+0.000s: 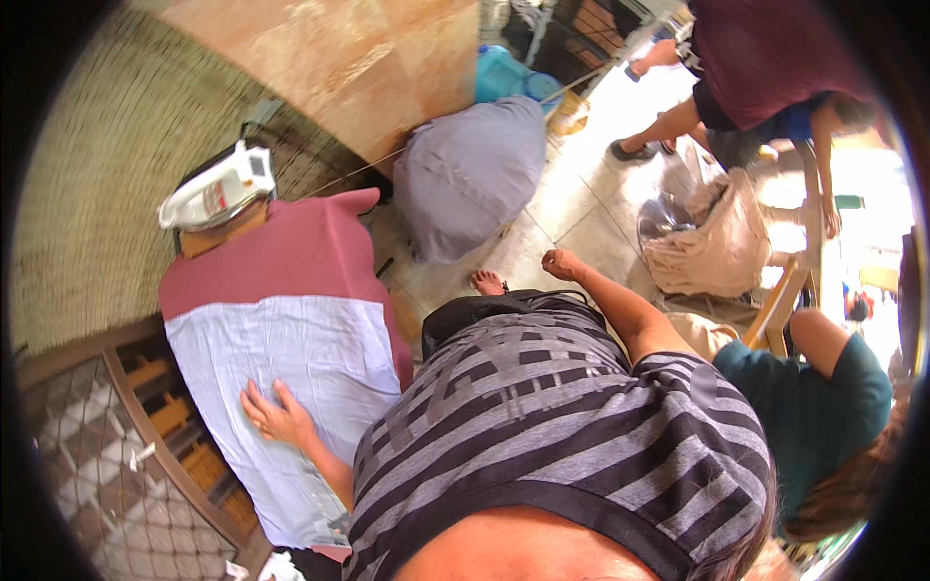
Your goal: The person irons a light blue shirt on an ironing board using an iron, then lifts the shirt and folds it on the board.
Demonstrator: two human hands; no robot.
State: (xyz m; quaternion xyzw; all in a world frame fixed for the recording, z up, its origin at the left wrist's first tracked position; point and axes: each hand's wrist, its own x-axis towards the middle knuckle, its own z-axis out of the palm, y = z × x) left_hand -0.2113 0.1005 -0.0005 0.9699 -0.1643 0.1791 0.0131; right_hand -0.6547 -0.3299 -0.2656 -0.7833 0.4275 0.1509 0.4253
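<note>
A pale blue-white cloth (291,349) lies spread over a padded board with a maroon cover (262,247). My left hand (276,412) rests on this cloth with its fingers apart and holds nothing. Beyond the cloth, at the board's far end, a white clothes iron (218,189) sits on its rest. My right hand (562,263) hangs off to my right, away from the board, its fingers curled in and nothing visible in them.
A grey cloth-covered bundle (475,174) stands beyond the board. Farther off are teal containers (504,77). A beige cloth (722,242) is heaped at right. One person in maroon (765,58) bends over there; another in a green shirt (804,407) sits close on my right.
</note>
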